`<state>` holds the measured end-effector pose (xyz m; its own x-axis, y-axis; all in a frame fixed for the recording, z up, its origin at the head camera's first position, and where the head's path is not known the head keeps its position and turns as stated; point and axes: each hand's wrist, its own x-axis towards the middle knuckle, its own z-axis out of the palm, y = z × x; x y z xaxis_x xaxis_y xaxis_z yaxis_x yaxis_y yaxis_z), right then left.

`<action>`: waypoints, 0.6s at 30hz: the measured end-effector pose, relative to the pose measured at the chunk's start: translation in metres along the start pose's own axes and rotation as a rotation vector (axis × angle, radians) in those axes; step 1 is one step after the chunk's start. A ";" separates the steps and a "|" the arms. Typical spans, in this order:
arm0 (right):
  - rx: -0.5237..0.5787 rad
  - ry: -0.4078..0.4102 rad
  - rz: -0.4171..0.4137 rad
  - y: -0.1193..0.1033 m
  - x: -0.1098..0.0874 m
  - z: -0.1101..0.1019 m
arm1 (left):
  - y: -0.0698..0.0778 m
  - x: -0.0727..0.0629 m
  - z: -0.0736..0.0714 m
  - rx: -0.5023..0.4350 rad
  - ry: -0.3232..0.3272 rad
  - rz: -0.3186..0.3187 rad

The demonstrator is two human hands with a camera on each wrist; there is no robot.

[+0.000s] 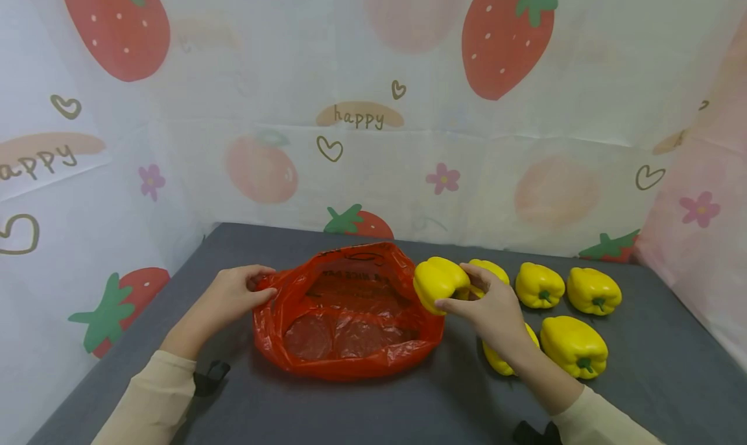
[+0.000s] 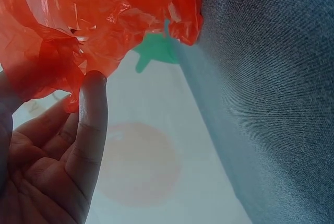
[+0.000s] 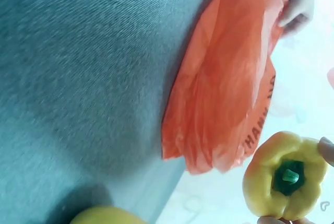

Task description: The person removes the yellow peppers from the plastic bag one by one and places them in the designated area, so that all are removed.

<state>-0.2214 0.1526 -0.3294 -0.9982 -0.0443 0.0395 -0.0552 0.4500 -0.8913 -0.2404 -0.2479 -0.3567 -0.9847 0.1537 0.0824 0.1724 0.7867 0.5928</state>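
Note:
A red plastic bag (image 1: 350, 360) sits on the table with its mouth spread wide, and printed lettering shows on its inner back wall. My left hand (image 1: 240, 294) pinches the bag's left rim between thumb and fingers; the left wrist view shows the thin plastic (image 2: 99, 41) at the fingertips. At the bag's right rim, my right hand (image 1: 493, 309) grips a yellow bell pepper (image 1: 439, 281) above the table. Its green stem (image 3: 290, 176) faces the right wrist camera. No pepper shows inside the bag.
Several more yellow bell peppers stand on the right of the grey table (image 1: 397, 412), among them one at the front (image 1: 574, 346) and one at the far right (image 1: 593, 290). One lies partly behind my right wrist. A white printed cloth (image 1: 373, 62) hangs around the back and sides.

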 end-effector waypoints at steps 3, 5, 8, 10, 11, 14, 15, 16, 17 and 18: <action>-0.008 0.000 0.002 0.002 -0.001 -0.007 | -0.001 0.000 0.001 0.003 0.001 0.003; -0.019 0.004 0.003 0.003 -0.001 -0.011 | -0.001 0.000 0.000 0.002 0.001 0.005; -0.033 0.013 0.006 0.005 -0.002 -0.016 | -0.001 0.000 0.000 -0.002 -0.001 0.003; -0.040 0.023 0.010 0.007 -0.003 -0.020 | 0.000 0.000 0.000 -0.003 0.001 0.004; -0.045 0.028 0.014 0.008 -0.003 -0.023 | 0.000 0.000 0.000 -0.002 0.002 0.005; -0.053 0.031 0.024 0.011 -0.005 -0.031 | 0.000 0.001 0.001 0.002 0.004 0.008; -0.057 0.029 0.029 0.011 -0.006 -0.033 | 0.000 0.001 0.001 0.004 0.004 0.008; -0.062 0.027 0.032 0.012 -0.007 -0.036 | 0.000 0.001 0.001 0.006 0.004 0.008; -0.069 0.026 0.037 0.012 -0.008 -0.038 | 0.000 0.001 0.001 0.008 0.004 0.008; -0.078 0.026 0.043 0.013 -0.009 -0.041 | -0.001 0.001 0.001 0.009 0.004 0.008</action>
<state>-0.2142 0.1949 -0.3227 -0.9999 -0.0012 0.0147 -0.0131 0.5194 -0.8545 -0.2417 -0.2475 -0.3581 -0.9833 0.1576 0.0905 0.1806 0.7909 0.5846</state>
